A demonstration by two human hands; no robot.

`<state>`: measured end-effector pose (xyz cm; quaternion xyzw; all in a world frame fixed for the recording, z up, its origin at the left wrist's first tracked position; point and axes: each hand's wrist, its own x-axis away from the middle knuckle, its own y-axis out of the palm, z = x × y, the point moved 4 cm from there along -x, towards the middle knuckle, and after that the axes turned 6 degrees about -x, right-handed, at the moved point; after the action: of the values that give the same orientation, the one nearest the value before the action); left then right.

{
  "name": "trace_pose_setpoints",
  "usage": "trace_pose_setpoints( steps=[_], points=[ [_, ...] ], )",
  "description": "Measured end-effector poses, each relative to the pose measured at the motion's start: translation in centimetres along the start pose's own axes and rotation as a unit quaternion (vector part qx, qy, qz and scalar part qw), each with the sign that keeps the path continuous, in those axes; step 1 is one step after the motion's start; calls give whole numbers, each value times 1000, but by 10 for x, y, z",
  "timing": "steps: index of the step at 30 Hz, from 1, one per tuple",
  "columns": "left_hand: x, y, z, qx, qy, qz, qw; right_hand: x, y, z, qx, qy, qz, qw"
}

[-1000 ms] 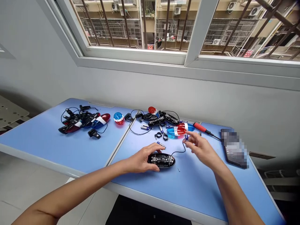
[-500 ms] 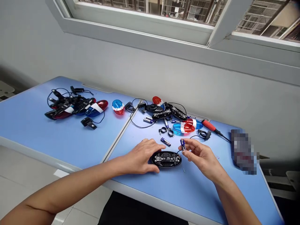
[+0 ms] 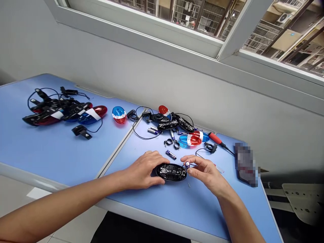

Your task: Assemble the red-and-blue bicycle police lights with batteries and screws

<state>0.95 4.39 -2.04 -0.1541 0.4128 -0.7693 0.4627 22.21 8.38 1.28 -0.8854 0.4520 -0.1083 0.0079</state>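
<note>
My left hand [image 3: 149,170] grips the left end of a black oval light base [image 3: 172,177], fingers behind it and thumb at the front. The base lies on the table with its open inside up, showing metal contacts and a circuit board. At its right end, my right hand [image 3: 202,168] pinches a blue battery [image 3: 187,165] between thumb and fingers, one end turned toward me. Another battery [image 3: 171,155] lies just behind the base. A small screw [image 3: 189,185] rests in front of the right hand.
Behind are more opened light bases [image 3: 168,125], red-and-blue covers [image 3: 190,138], ring clamps [image 3: 176,144] and loose batteries. A red-handled screwdriver [image 3: 215,138] lies near a blurred dark object [image 3: 245,165]. Several lights with cables [image 3: 92,114] are heaped at left. A seam [image 3: 111,157] crosses the table.
My right hand has brought the battery closer to the base's right end and tilted it end-on. My left hand keeps its hold. The whole view has shifted slightly.
</note>
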Motion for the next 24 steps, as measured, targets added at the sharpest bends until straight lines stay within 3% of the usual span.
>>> trace_pose_setpoints(
  steps=[7, 13, 15, 18, 24],
  points=[
    [-1, -2, 2, -6, -4, -1, 1000, 10, 7, -7, 31, -20, 90, 995],
    [-2, -4, 2, -11, 6, 3, 1000, 16, 28, -8, 178, -110, 72, 975],
    [-2, -5, 2, -12, 3, 3, 1000, 16, 37, -10, 244, -185, 76, 949],
    [-2, -5, 2, -11, 3, 11, 1000, 19, 48, -15, 360, -280, 100, 884],
    [-1, -5, 1, -14, -1, 15, 1000, 26, 53, -20, 576, -283, 122, 757]
  ],
)
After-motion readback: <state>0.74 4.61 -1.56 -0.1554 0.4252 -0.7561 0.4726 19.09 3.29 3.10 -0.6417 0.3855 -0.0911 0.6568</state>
